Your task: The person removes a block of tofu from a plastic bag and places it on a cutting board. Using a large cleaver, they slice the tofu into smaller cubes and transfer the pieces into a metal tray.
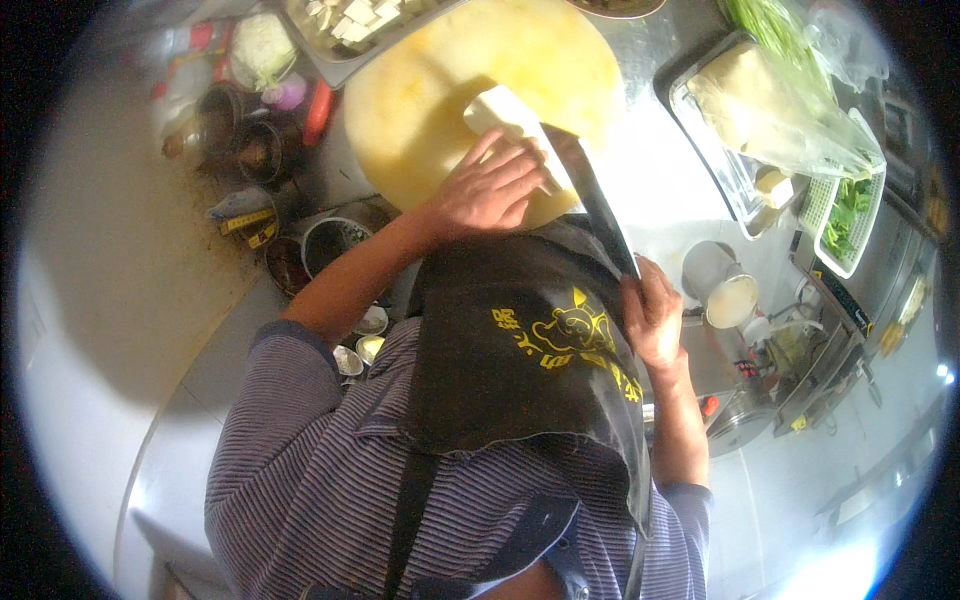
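Note:
My left hand (495,184) lies with bent fingers on a long block of white tofu (501,109), which rests on a round yellow cutting board (420,82). In my right hand (652,311) is the handle of a cleaver (596,199). Its broad blade stands on edge close along the right side of the tofu. Whether the blade touches the tofu cannot be told. At the top left, a metal tray (352,66) holds many white tofu cubes (360,19).
Right of the board are a tray (701,142) with a plastic-covered pale block, and a white basket (851,259) of green leaves. A cauliflower-like white vegetable (262,49), a red object (319,112) and pots (262,150) stand at left. A dark container (326,244) sits below my left forearm.

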Available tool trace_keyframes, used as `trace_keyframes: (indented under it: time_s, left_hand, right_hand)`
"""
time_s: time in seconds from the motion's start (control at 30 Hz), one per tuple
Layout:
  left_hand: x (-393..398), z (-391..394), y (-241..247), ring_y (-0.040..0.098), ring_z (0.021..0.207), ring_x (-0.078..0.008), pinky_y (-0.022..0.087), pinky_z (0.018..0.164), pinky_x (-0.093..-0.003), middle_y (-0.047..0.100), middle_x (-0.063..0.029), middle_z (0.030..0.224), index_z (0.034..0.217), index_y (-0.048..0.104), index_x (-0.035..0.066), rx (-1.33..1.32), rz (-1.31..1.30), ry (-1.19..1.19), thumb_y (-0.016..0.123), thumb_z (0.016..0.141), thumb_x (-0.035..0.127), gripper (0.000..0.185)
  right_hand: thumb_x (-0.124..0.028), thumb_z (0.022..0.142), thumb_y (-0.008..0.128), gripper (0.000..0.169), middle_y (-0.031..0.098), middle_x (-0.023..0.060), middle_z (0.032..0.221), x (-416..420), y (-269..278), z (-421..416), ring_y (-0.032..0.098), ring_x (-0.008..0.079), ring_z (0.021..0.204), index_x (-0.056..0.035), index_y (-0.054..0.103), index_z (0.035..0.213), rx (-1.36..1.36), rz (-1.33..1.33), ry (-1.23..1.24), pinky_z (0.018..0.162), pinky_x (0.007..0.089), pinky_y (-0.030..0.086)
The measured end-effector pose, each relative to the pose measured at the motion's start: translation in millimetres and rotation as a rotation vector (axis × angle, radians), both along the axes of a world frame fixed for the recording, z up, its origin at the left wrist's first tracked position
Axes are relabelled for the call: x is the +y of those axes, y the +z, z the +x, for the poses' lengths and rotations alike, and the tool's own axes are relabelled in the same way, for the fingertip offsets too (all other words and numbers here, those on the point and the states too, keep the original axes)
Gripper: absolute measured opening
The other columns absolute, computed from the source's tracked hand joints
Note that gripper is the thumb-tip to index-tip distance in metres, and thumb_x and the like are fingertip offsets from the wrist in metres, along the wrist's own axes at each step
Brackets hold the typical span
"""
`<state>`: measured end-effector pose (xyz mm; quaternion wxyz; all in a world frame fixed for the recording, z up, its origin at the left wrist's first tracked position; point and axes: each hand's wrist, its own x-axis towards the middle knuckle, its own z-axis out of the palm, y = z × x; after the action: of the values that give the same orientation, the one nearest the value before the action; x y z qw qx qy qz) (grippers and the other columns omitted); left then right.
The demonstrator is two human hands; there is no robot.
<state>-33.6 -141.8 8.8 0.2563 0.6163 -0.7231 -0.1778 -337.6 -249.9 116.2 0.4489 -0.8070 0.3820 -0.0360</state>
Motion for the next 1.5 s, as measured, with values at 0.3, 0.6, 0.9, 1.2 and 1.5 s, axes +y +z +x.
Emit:
trace_keyframes:
  time_s: [0.3, 0.6, 0.9, 1.2, 1.5]
  left_hand:
    - [13, 3, -17, 0.049, 0.146, -0.0268, 0.024, 0.126, -0.061, 0.057, -0.0132, 0.152, 0.135, 0.065, 0.004, -0.07, 0.027, -0.104, 0.068, 0.083, 0.016, 0.053]
    - [15, 19, -24, 0.03, 0.159, -0.0275, 0.013, 0.13, -0.0611, 0.037, -0.0124, 0.168, 0.153, 0.049, 0.006, -0.215, 0.141, -0.108, 0.072, 0.082, 0.026, 0.077]
    - [-79, 57, -3, 0.045, 0.144, -0.0327, 0.029, 0.124, -0.0491, 0.05, -0.0186, 0.151, 0.154, 0.04, 0.001, -0.401, 0.276, -0.464, 0.087, 0.073, 0.018, 0.095]
    - [-79, 59, 0, 0.05, 0.135, -0.0344, 0.04, 0.115, -0.0457, 0.054, -0.0187, 0.144, 0.152, 0.041, -0.001, -0.335, 0.326, -0.419, 0.083, 0.076, 0.015, 0.088]
    - [-37, 5, 13, 0.057, 0.123, -0.0482, 0.047, 0.106, -0.0536, 0.056, -0.0299, 0.136, 0.152, 0.037, -0.006, -0.012, 0.451, 0.451, 0.082, 0.079, 0.025, 0.091]
  right_hand:
    - [-0.008, 0.101, 0.062, 0.017, 0.068, 0.0176, 0.08, 14, -27, -29, 0.068, 0.0288, 0.066, 0.0024, 0.065, 0.114, 0.145, 0.268, -0.326, 0.062, 0.0404, 0.053]
    - [-0.017, 0.104, 0.067, 0.014, 0.06, 0.0002, 0.067, 13, -77, -46, 0.051, 0.0089, 0.048, -0.0031, 0.069, 0.106, -0.029, 0.78, -0.755, 0.046, 0.0277, 0.044]
    - [-0.02, 0.104, 0.069, 0.017, 0.064, 0.0007, 0.075, 25, -130, -35, 0.05, 0.0087, 0.046, -0.0037, 0.069, 0.109, -0.166, 0.893, -0.831, 0.042, 0.0267, 0.041]
    - [-0.018, 0.106, 0.065, 0.017, 0.062, 0.0003, 0.068, 40, -143, 17, 0.049, 0.0086, 0.044, -0.0046, 0.068, 0.115, -0.145, 1.052, -0.595, 0.04, 0.0254, 0.039]
    - [-0.021, 0.105, 0.063, 0.018, 0.054, -0.0004, 0.057, -105, -101, 56, 0.048, 0.0094, 0.042, -0.003, 0.064, 0.109, 0.087, 0.904, -0.19, 0.04, 0.0263, 0.037]
